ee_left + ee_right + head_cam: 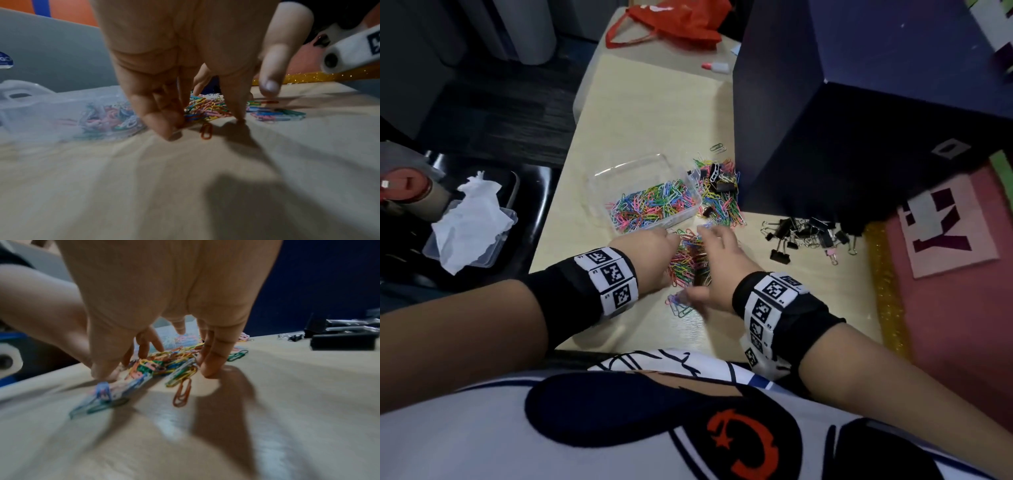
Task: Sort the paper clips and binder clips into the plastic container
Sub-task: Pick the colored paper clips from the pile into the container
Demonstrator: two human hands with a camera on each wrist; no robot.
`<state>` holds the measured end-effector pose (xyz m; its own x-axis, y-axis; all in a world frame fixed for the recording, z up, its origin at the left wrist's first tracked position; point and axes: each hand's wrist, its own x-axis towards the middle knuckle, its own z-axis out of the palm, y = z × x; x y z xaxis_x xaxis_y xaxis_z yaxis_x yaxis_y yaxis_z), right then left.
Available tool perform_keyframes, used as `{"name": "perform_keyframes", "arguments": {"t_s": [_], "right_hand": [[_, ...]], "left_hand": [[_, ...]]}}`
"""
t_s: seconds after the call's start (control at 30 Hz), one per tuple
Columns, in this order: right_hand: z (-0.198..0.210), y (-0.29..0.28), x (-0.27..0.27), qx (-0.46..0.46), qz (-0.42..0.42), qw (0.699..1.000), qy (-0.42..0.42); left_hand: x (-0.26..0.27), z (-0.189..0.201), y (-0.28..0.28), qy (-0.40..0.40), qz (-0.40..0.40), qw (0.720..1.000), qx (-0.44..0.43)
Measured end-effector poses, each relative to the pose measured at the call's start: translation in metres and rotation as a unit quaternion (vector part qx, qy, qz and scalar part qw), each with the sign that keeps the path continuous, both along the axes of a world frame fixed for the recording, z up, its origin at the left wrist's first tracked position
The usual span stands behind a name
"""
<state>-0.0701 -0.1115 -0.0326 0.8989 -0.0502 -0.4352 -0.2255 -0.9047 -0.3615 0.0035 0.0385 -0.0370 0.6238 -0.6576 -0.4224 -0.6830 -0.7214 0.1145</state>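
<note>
A clear plastic container (599, 178) holds many coloured paper clips on the pale table. Just in front of it lies a small pile of coloured paper clips (690, 260), with a hand on each side. My left hand (654, 250) curls its fingers down onto the pile's left edge (201, 120), its thumb lifted clear. My right hand (717, 267) cups the pile, thumb and fingers closing round it (156, 371). An orange clip (182, 394) lies loose nearby. A mixed heap of clips (719, 192) sits right of the container, and black binder clips (804, 236) lie further right.
A tall dark blue box (859, 120) stands close behind the heaps. An orange bag (678, 24) and a small bottle (717, 66) lie at the table's far end. Left of the table, crumpled tissue (472, 219) sits on a clear lid. A pink mat (945, 291) borders the right.
</note>
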Motion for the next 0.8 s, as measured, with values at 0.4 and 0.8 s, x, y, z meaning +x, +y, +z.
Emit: {"name": "perform_keyframes", "arguments": {"t_s": [0.4,0.8], "right_hand": [[-0.013,0.002,0.014,-0.042,0.071,0.996,-0.023],[0.034,-0.014,0.054,0.045,-0.055,0.994,-0.08]], "left_hand": [[0.006,-0.004,0.01,-0.029,-0.029,0.999,0.03],[0.039,0.04,0.008,-0.037,0.054,0.992,-0.111]]}}
